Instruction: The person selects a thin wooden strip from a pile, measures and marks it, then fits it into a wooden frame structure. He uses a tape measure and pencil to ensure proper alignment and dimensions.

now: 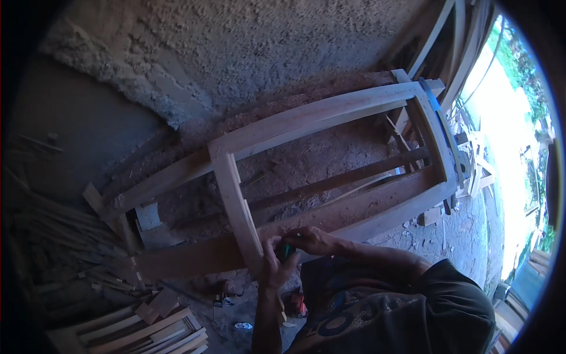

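A small dark-and-green object is between my hands, close to my body; its kind is hard to make out in the dim light. My left hand is closed around its left side. From the right, the bent fingers of my right hand close on its upper part. Both hands are over the near left corner of a pale rectangular wooden frame. The frame lies across long boards, tilted up to the right.
Stacked wooden strips lie at lower left, with scattered offcuts above them. A red tool sits on the ground below my hands. The rough wall rises behind the frame. Leaning timbers stand at right, beside a bright opening.
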Motion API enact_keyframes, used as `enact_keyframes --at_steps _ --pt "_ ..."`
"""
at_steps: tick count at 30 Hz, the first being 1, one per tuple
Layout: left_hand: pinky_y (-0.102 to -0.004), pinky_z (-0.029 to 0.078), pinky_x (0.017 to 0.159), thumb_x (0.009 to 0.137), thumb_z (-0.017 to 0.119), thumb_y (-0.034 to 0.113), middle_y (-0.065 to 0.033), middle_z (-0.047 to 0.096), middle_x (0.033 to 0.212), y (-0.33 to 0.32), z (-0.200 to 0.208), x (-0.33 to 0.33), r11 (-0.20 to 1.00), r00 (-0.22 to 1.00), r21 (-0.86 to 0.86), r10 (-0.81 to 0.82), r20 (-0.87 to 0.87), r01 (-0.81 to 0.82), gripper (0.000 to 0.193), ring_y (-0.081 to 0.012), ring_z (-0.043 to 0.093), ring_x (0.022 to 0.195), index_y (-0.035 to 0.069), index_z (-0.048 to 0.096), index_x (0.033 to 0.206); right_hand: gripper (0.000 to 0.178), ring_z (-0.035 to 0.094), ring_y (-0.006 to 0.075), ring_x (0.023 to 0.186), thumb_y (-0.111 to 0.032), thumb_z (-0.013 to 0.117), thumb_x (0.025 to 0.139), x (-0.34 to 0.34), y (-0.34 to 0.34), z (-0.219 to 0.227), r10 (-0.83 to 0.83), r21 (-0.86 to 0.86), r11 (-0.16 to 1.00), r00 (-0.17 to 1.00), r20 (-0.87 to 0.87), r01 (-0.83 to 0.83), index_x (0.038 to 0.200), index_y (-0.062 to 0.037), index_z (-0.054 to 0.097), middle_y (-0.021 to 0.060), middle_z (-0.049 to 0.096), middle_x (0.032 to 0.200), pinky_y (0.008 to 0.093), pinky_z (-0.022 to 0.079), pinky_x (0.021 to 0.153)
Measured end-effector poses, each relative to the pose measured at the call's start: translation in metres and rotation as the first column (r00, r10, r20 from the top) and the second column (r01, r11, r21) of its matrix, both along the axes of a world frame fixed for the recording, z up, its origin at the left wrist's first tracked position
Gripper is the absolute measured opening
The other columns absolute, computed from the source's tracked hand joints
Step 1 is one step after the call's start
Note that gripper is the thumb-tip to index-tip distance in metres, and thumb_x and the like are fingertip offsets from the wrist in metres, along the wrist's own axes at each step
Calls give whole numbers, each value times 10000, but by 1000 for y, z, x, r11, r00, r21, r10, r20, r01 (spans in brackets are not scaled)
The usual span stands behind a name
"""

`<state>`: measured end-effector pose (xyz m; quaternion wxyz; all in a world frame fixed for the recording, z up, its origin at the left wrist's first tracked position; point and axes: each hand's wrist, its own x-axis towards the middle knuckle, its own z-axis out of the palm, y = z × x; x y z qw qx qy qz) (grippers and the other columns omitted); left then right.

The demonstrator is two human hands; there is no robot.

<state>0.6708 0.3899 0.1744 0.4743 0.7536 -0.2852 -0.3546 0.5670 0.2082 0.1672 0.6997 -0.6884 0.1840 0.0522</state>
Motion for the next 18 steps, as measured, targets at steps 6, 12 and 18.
enact_keyframes --at_steps 6,12,18 --pt "-441 489 960 736 844 280 -235 556 1264 -56 40 -28 945 977 287 -190 98 155 791 -325 587 1146 39 370 1322 373 642 200 1023 -276 705 916 -35 -38 -25 43 160 986 999 4 -43 1177 -12 662 121 697 1071 360 501 890" --pt "-406 476 955 807 783 274 -155 609 1211 -104 21 -42 873 871 102 -485 73 478 680 -278 609 1090 16 480 1358 262 526 88 666 -280 722 889 -83 -81 -42 -133 244 963 988 73 111 1024 -70 643 -10 592 788 282 400 540" --pt "-367 495 745 909 664 267 -115 651 849 -104 10 -19 837 917 448 -389 83 315 337 -195 628 829 15 629 1129 183 442 60 547 -246 697 945 -184 -248 -36 -827 313 514 558 -63 798 1001 -97 606 -38 529 718 219 338 448"
